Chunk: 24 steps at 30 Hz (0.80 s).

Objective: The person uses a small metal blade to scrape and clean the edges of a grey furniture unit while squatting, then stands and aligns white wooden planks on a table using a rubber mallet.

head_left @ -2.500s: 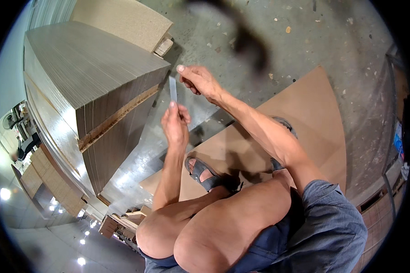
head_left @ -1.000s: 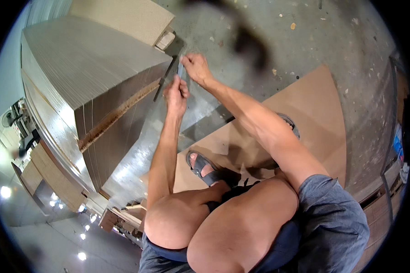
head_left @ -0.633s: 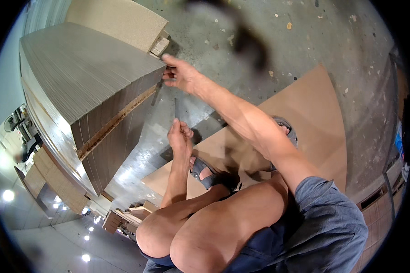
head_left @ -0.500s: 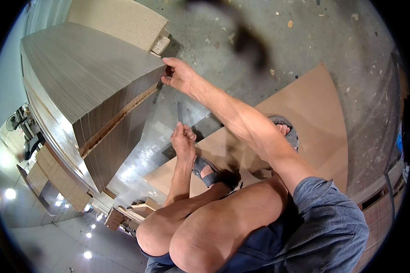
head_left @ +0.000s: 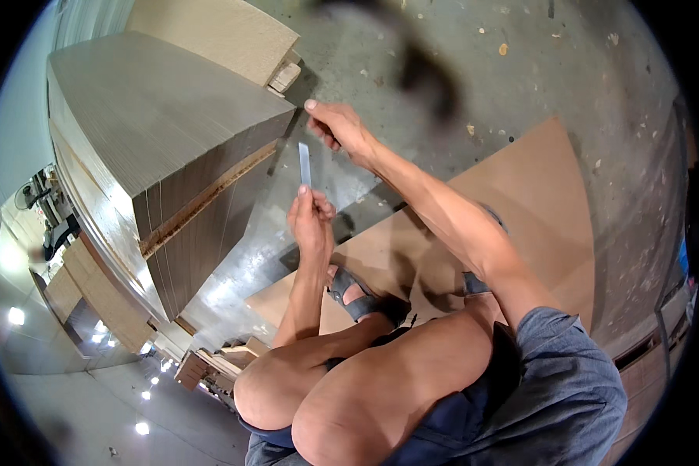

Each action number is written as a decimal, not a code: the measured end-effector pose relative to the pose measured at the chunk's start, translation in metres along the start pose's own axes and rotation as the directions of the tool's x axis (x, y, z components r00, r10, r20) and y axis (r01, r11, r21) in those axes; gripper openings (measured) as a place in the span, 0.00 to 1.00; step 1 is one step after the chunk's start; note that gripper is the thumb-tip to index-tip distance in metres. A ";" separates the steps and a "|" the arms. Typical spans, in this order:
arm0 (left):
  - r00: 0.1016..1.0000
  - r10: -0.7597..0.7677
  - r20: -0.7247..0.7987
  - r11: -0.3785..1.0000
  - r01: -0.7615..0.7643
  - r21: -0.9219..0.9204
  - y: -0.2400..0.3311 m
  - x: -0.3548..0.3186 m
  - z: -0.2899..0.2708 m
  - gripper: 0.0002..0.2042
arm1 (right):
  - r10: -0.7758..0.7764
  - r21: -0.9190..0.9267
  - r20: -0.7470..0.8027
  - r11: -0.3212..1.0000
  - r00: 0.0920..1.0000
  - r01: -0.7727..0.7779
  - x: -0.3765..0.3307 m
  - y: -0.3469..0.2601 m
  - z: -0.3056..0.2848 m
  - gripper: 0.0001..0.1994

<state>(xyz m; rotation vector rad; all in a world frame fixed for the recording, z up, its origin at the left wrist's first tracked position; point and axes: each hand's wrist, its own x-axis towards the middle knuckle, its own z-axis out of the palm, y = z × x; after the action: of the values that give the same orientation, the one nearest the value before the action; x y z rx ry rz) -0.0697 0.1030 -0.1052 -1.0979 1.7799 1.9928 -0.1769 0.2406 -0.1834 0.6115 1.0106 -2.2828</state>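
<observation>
A thin, flat metal blade (head_left: pixel 304 165) points up from my left hand (head_left: pixel 312 225), pinched between thumb and fingers. What its lower end looks like is hidden in the grip. My right hand (head_left: pixel 340 132) hovers just off the corner of a grey wood-grain board (head_left: pixel 175 109), its thumb stretched out apart from loosely curled fingers. Nothing shows in that hand. Along the board's near side, a rough brown strip (head_left: pixel 210 198) runs between two grey faces.
A pale board (head_left: pixel 217 35) and small wood blocks (head_left: pixel 285 78) lie beyond the grey one. Under my sandalled feet is a brown sheet (head_left: pixel 528 186) on the stained concrete floor (head_left: pixel 474 70). More wooden boards (head_left: pixel 105 291) stand at the left.
My right hand has come away from the board's corner, moving right. My left hand has risen slightly, and the blade now shows its broad, bright face.
</observation>
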 end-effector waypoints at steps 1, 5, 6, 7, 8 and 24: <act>0.999 0.016 0.049 1.000 -0.015 -0.021 0.003 0.007 0.006 0.16 | -0.038 -0.090 0.010 0.995 0.999 0.039 -0.004 -0.001 0.000 0.22; 0.994 0.017 0.112 0.999 -0.013 -0.035 0.013 0.030 0.039 0.16 | -0.232 -0.289 -0.038 0.934 0.972 0.212 -0.001 0.001 0.006 0.24; 0.991 0.005 0.134 0.999 0.001 -0.040 0.016 0.034 0.044 0.16 | -0.301 -0.324 -0.052 0.907 0.952 0.269 0.000 -0.004 0.009 0.23; 0.988 -0.007 0.155 0.999 0.014 -0.044 0.020 0.038 0.049 0.16 | -0.300 -0.422 -0.057 0.872 0.952 0.249 0.001 -0.013 0.006 0.22; 0.985 -0.014 0.173 0.999 0.019 -0.029 0.023 0.041 0.052 0.16 | -0.292 -0.445 -0.053 0.863 0.955 0.239 0.003 -0.020 0.006 0.22; 0.984 -0.129 0.120 0.987 0.139 -0.080 0.008 0.076 0.049 0.16 | -0.387 -0.709 -0.043 0.661 0.921 0.245 0.046 0.006 0.001 0.22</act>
<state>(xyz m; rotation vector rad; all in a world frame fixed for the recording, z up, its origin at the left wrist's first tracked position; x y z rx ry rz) -0.1445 0.1253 -0.1520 -1.0758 1.5333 2.0261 -0.2073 0.2227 -0.2134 0.3364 2.0802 -1.8867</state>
